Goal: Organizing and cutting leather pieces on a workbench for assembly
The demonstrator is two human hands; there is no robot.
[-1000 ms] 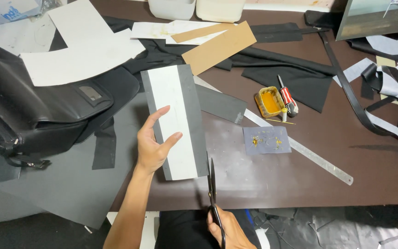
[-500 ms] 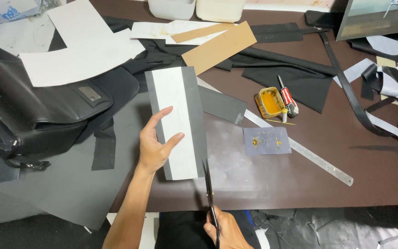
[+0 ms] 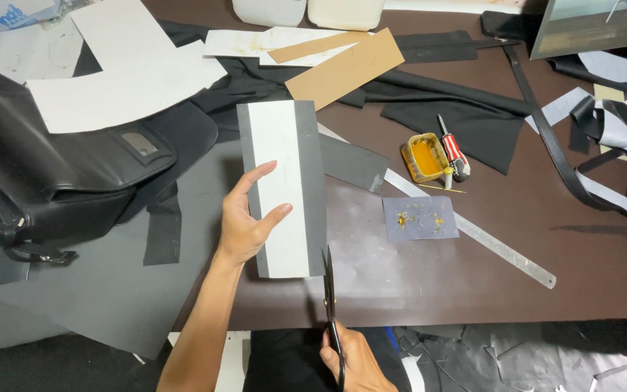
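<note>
Here, left hand gripping grey-and-white panel, right hand clasping scissors at its corner

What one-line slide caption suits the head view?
Left hand holds a grey-and-white panel while right hand brings scissors to its lower edge.

At centre frame we see the left hand gripping a grey rectangular panel with a white strip, thumb and fingers spread across its face. At the bottom centre the right hand holds black scissors, whose blades point up and meet the panel's lower right corner. Right of centre lie a small grey patch smeared with yellow glue, a yellow glue tin, a red-striped screwdriver and a long metal ruler. A black bag fills the left side.
</note>
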